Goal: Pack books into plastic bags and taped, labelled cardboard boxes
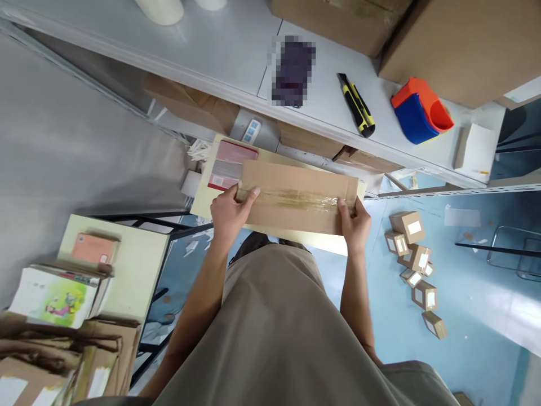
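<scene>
A flat cardboard box (296, 186), with shiny tape running along its middle, is held level in front of my body. My left hand (230, 214) grips its left end, thumb on top and fingers out of sight underneath. At the right end my right hand (355, 224) clasps it the same way, thumb pressed near the tape. Beneath the box is a pale yellow tabletop (203, 197). A red and grey book (234, 160) lies there beside the box's upper left corner, partly covered by it.
On the grey shelf (228, 62) ahead lie a yellow and black utility knife (356, 105) and an orange and blue tape dispenser (418, 111). Large cartons (460, 51) stand behind. Left, a side table (139, 265) bears books and folded cardboard. Several small boxes (418, 256) sit on the blue floor.
</scene>
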`<state>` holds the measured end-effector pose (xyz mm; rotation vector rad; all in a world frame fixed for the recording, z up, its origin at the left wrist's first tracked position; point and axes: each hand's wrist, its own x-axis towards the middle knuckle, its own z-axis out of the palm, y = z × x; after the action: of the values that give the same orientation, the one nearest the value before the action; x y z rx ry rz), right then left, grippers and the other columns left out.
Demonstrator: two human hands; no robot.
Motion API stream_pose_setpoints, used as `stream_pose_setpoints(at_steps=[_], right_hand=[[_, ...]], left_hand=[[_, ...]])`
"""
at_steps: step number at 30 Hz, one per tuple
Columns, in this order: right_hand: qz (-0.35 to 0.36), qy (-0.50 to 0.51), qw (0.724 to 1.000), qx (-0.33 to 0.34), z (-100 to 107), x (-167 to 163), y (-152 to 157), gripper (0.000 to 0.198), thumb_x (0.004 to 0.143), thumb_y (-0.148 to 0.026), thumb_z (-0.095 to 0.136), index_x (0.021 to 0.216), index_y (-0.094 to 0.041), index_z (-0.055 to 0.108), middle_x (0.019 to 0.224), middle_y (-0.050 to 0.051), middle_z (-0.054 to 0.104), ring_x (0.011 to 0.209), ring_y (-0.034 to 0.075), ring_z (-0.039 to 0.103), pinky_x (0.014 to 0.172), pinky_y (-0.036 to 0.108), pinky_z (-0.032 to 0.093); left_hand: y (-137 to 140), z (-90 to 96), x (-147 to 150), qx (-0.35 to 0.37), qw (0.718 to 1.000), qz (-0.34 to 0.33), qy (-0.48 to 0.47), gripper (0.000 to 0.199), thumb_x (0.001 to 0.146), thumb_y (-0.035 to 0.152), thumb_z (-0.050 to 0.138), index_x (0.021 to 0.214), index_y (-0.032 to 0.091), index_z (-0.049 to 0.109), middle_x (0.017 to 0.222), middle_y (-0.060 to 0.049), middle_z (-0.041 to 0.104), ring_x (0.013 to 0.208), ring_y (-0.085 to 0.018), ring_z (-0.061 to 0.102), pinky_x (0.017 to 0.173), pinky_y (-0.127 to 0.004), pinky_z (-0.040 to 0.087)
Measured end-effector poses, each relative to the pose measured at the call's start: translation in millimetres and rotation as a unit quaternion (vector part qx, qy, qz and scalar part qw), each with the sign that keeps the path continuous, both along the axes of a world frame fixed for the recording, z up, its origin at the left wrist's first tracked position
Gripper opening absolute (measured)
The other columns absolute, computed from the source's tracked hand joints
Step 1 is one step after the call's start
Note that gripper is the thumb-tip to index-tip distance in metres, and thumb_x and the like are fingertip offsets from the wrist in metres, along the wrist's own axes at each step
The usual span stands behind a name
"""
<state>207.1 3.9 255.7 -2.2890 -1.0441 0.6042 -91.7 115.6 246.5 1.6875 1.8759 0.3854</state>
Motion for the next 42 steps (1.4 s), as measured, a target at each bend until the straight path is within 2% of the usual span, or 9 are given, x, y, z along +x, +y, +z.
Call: stream_pose_setpoints(at_steps=[3,7,11,15,20,27,31,35,42], right_hand=[[-0.005,0.022,0.999,0.05,-1.0,4.5,-7.6,0.07,0.11,-0.082,0.041,0.098,-0.02,0.07,0.083,0.006,0.072,0.074,0.021,0.057,0.069,0.031,0.047],[-0.017,0.032,0.998,0.055,8.3,-1.0,-17.1,0.066,0.111,-0.078,0.045,0.091,-0.02,0.07,0.075,0.002,0.065,0.071,0.019,0.054,0.065,0.031,0.044],[-0.022,0.064,0.994,0.081,33.3,-12.0,-37.2,0.059,0.11,-0.072,0.055,0.112,-0.02,0.083,0.098,0.009,0.083,0.095,0.028,0.076,0.081,0.037,0.06],[-0.079,0.04,0.991,0.101,50.3,-22.4,-62.5,0.061,0.102,-0.071,0.068,0.133,-0.022,0.088,0.12,0.014,0.089,0.118,0.038,0.081,0.101,0.055,0.068],[-0.122,0.139,0.976,0.11,21.6,-35.4,-83.4,0.063,0.101,-0.074,0.07,0.129,-0.021,0.091,0.132,0.013,0.088,0.131,0.042,0.081,0.111,0.064,0.069],[-0.178,0.272,0.945,0.028,-90.2,-39.7,-104.9,0.077,0.082,-0.083,0.087,0.123,-0.018,0.091,0.141,0.015,0.084,0.135,0.042,0.079,0.112,0.06,0.07],[-0.138,0.289,0.946,-0.058,-127.4,-41.5,-119.1,0.086,0.071,-0.09,0.089,0.12,-0.019,0.09,0.129,0.012,0.089,0.132,0.043,0.08,0.113,0.061,0.068],[-0.075,0.275,0.955,-0.078,-134.1,-30.4,-113.2,0.084,0.074,-0.089,0.086,0.121,-0.019,0.088,0.124,0.013,0.09,0.131,0.042,0.081,0.116,0.058,0.065],[-0.103,0.249,0.963,0.002,-135.5,9.1,-34.6,0.099,0.077,-0.091,0.081,0.14,-0.015,0.077,0.16,0.024,0.071,0.149,0.038,0.07,0.124,0.052,0.059]], left_hand=[[6.8,-2.8,-16.8,-0.005,0.997,-0.036,-0.061,0.047,0.103,0.065,0.06,0.091,0.023,0.076,0.082,-0.007,0.077,0.082,-0.027,0.07,0.075,-0.033,0.046],[15.7,4.8,-38.0,-0.044,0.986,-0.072,-0.144,0.049,0.103,0.067,0.059,0.091,0.023,0.077,0.084,-0.006,0.077,0.086,-0.027,0.07,0.078,-0.033,0.051],[19.9,28.7,-60.4,-0.06,0.974,-0.087,-0.201,0.052,0.103,0.07,0.06,0.108,0.023,0.083,0.1,-0.007,0.083,0.104,-0.031,0.075,0.091,-0.036,0.061],[22.9,38.8,-87.4,-0.097,0.954,-0.116,-0.259,0.065,0.091,0.077,0.074,0.13,0.026,0.084,0.127,-0.008,0.084,0.109,-0.03,0.078,0.098,-0.04,0.067],[24.5,-8.2,-115.6,-0.169,0.935,-0.106,-0.293,0.081,0.071,0.082,0.09,0.127,0.024,0.085,0.133,-0.012,0.083,0.103,-0.03,0.082,0.097,-0.047,0.071],[7.5,-105.4,-123.5,-0.305,0.896,-0.067,-0.315,0.09,0.048,0.076,0.101,0.113,0.017,0.086,0.121,-0.016,0.088,0.121,-0.044,0.082,0.114,-0.055,0.062],[-2.2,-144.3,-119.7,-0.341,0.882,-0.063,-0.318,0.073,0.046,0.066,0.1,0.101,0.02,0.087,0.104,-0.012,0.09,0.116,-0.044,0.082,0.113,-0.054,0.061],[14.4,-166.2,-117.7,-0.346,0.892,-0.094,-0.275,0.055,0.055,0.059,0.092,0.094,0.021,0.085,0.1,-0.012,0.088,0.115,-0.041,0.081,0.112,-0.052,0.06],[87.3,-159.6,-67.5,-0.209,0.934,-0.013,-0.29,0.063,0.082,0.059,0.082,0.129,0.018,0.074,0.148,-0.021,0.076,0.146,-0.034,0.068,0.121,-0.045,0.055]])
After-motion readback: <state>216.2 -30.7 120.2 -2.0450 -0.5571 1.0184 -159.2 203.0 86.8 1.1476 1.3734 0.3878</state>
